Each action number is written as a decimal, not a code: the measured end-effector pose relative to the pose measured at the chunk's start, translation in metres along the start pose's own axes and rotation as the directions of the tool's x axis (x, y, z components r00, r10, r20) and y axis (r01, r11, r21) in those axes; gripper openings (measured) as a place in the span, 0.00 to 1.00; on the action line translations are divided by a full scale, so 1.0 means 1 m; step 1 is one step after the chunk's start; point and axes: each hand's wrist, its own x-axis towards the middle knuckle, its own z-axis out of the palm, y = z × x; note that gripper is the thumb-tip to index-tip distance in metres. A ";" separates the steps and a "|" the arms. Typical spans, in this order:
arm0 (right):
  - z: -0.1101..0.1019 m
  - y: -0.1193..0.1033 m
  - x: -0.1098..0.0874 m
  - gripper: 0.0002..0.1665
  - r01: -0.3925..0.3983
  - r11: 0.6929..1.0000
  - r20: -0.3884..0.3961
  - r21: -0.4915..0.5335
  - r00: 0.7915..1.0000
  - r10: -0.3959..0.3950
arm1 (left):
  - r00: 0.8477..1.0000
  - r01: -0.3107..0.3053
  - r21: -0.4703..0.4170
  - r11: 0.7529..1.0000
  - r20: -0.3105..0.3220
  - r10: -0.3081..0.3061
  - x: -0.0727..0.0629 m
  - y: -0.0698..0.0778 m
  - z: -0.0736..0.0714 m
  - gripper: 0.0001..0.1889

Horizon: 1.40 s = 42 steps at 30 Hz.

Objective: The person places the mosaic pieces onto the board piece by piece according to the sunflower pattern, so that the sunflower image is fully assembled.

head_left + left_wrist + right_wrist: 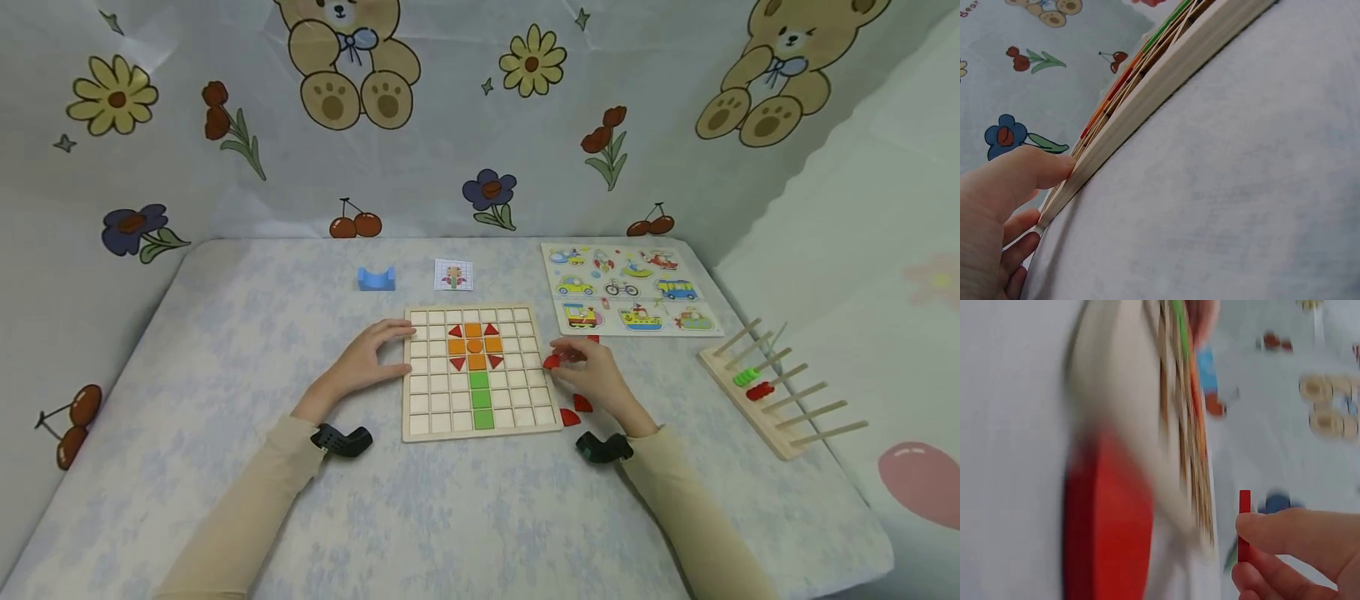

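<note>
A square wooden grid board (407,421) lies in the middle of the table. On it, several orange squares surround an orange circle (475,346), with red triangles (491,330) at the corners and a column of green squares (482,400) below. My left hand (362,360) rests its thumb and fingertips, spread apart, against the board's left side. Just off the right edge, my right hand (600,371) pinches a thin red piece (1245,503) between thumb and fingers, held up beside the board. Two red quarter-round pieces (582,403) lie below that hand, near the board's lower right corner.
Another red piece (593,338) shows behind the right hand. Farther back are a blue curved holder (377,280), a small pattern card (453,275) and a vehicle picture puzzle (633,292). A wooden peg rack (757,412) with green and red beads stands at right.
</note>
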 end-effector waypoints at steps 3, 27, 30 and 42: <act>0.017 -0.017 0.007 0.23 0.066 0.998 0.074 0.021 0.995 -0.067 | 1.000 0.005 -0.001 1.000 0.003 -0.005 0.001 0.001 -0.001 0.32; -0.019 0.025 0.007 0.19 -0.146 0.975 -0.130 -0.166 0.983 0.126 | 1.000 0.010 -0.009 1.000 0.010 -0.010 0.003 0.000 0.003 0.32; -0.026 0.034 0.005 0.21 -0.217 0.957 -0.122 -0.194 0.973 0.196 | 1.000 0.010 -0.010 1.000 0.010 -0.010 0.002 0.001 0.002 0.32; -0.018 0.026 0.001 0.23 -0.116 0.987 0.029 -0.108 0.992 0.120 | 1.000 0.015 -0.015 1.000 0.012 -0.014 0.001 0.002 0.002 0.31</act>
